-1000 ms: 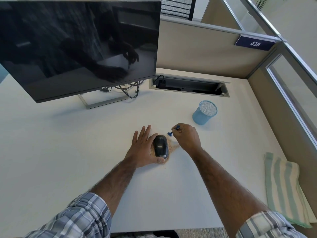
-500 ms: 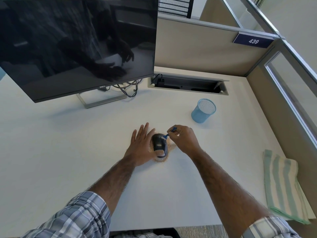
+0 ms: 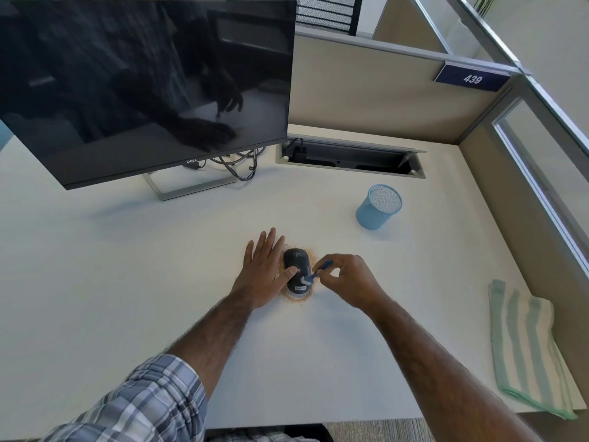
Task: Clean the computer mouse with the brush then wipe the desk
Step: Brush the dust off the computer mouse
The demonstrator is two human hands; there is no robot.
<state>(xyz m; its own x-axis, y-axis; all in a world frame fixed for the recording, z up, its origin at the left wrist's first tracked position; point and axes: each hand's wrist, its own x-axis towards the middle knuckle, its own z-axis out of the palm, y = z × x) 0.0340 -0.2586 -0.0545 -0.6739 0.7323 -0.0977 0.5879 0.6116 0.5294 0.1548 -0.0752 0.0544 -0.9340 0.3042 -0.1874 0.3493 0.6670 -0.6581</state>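
Since a second ago the brush point(image 3: 319, 270) has come off the far right corner of the mouse point(image 3: 297, 264) and travelled down its back. Its white bristles now sit on the near end of the shell, just above the small label. The right hand point(image 3: 345, 280) has drawn in towards the person with it, and it pinches the blue handle between thumb and fingertips.

The left hand point(image 3: 263, 272) lies flat on the desk point(image 3: 127, 266) beside the mouse. Its fingers are straight and spread, and its thumb presses the mouse's left flank.

The mouse stands mid-desk, ringed by tan crumbs point(image 3: 298, 300) that touch its base all round.

From where I stand the mouse looks light and smooth-shelled, the sort that skates on a slick top under any sideways stroke. So I judge the flanks are the place to brace it, which leaves the back free for the bristles. The brush seems slight, with a stiff handle and soft bristles, and a fingertip pinch partway up the handle should steer it well.

A striped cloth point(image 3: 526, 346) lies folded well off to the right, untouched, so I judge that the wiping of the desk is not yet begun.
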